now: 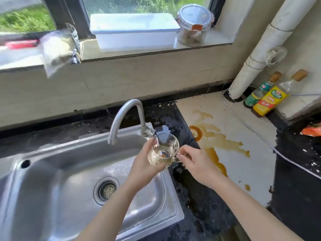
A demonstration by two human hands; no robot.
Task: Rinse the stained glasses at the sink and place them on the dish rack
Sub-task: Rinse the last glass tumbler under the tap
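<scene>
Holding the clear handled glass cup (164,150) at frame centre: my left hand (144,163) wraps its body, my right hand (196,162) pinches the handle; the curved steel faucet (119,115) opens just to its left.

Tally: one glass (164,150); two hands, left (144,165) and right (197,164); one sink (43,180); one tap (132,102); one drain strainer (106,190); two capped bottles, green-labelled (257,94) and yellow-labelled (271,100); one white tub (133,33); one lidded jar (194,25); one white pipe (260,47).

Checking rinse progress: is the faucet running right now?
Off: no stream falls from the faucet into the sink.
</scene>
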